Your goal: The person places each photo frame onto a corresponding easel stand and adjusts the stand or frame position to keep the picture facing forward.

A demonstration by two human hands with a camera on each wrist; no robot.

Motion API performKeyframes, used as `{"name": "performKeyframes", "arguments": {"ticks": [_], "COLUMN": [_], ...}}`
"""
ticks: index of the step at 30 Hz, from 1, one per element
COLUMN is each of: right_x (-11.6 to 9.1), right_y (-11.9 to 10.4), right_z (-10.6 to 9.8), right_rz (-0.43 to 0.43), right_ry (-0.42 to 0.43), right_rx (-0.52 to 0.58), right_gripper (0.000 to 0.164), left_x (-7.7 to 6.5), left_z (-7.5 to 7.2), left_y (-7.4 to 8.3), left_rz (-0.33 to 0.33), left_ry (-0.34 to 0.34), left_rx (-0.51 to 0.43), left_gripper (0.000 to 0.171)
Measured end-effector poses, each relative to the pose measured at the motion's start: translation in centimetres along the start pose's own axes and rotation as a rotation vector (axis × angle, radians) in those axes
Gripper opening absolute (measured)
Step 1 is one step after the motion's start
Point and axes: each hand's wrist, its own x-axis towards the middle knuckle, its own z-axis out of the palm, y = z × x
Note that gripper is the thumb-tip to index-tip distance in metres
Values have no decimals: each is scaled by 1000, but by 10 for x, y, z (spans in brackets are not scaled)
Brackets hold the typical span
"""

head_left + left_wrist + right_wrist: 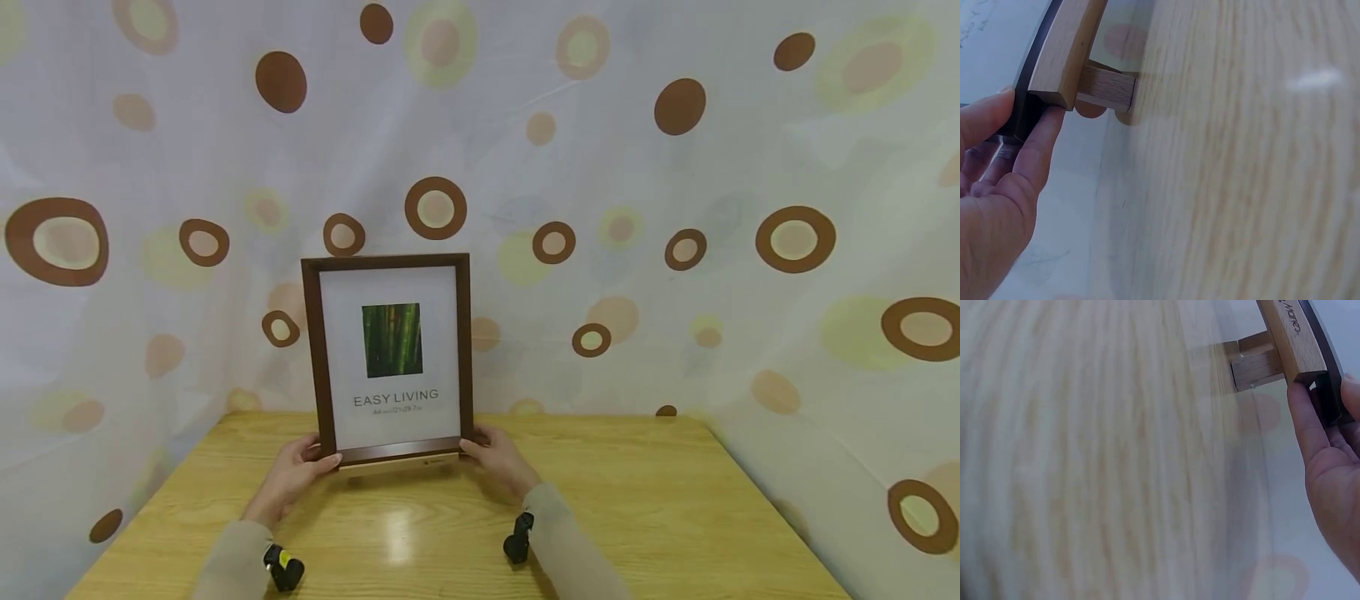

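Note:
A dark brown picture frame point(465, 350) stands upright, leaning slightly back, with a white insert that shows green bamboo and the words "EASY LIVING". Its lower edge sits on the ledge of a light wooden stand point(397, 465), whose short feet touch the table. At the frame's lower left corner my left hand point(292, 475) grips it, thumb on the front and fingers behind and below. My right hand point(501, 458) holds the lower right corner the same way. Both wrist views show a finger touching the end of the stand's ledge point(1060, 69). The back of the stand is hidden.
The frame and stand are on a wooden table point(615, 517), toward its far edge. Behind and at both sides hangs a white curtain point(525, 167) with brown, pink and green circles. A small black camera point(517, 540) is strapped at each wrist.

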Motion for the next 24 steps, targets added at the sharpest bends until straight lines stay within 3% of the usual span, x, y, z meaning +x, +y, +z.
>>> {"name": "performKeyframes", "arguments": {"ticks": [7, 14, 24], "right_x": [-5, -12, -16], "right_y": [2, 2, 3], "right_z": [-9, -16, -31], "right_rz": [-18, -14, -17], "right_ry": [-45, -17, -20], "right_rx": [29, -19, 5], "right_gripper": [49, 41, 46], "left_x": [3, 1, 6], "left_z": [3, 9, 22], "left_y": [-3, -1, 1], "left_rz": [2, 11, 27], "left_ry": [2, -25, -36], "left_rx": [-7, -1, -40], "left_gripper": [54, 55, 55]}}
